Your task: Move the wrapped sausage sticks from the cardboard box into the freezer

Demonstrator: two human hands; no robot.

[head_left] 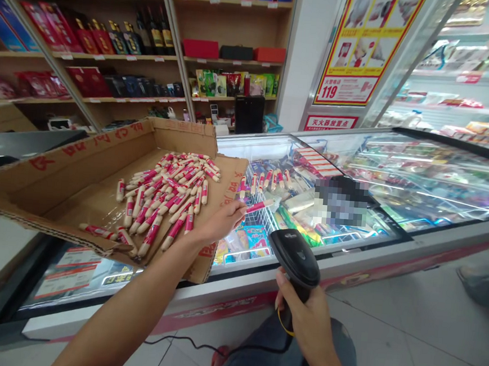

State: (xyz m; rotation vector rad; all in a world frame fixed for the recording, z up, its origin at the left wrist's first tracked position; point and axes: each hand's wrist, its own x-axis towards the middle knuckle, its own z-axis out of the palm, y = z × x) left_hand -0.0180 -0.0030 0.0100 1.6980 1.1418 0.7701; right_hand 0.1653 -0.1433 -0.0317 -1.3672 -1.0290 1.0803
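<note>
The wrapped sausages (pixel 158 199) lie loose against the low front lip of the cardboard carton (pixel 102 166), so a bump from the left forearm could roll some onto the chest freezer (pixel 227 289). The slack cord (pixel 265 350) near the knee could snag. The left hand (pixel 223 222) is closed, fingertips pinching 1 pink-labelled sausage (pixel 259 207) above the freezer, just past the carton's flap; the right hand (pixel 306 312) wraps around the barcode scanner's handle (pixel 295 288).

Bare L hand (pixel 224 222) pinched at fingertips, bare L forearm (pixel 138 296) stretched fwd; bare R hand (pixel 313 319) wrapped in grip, lower down.
</note>
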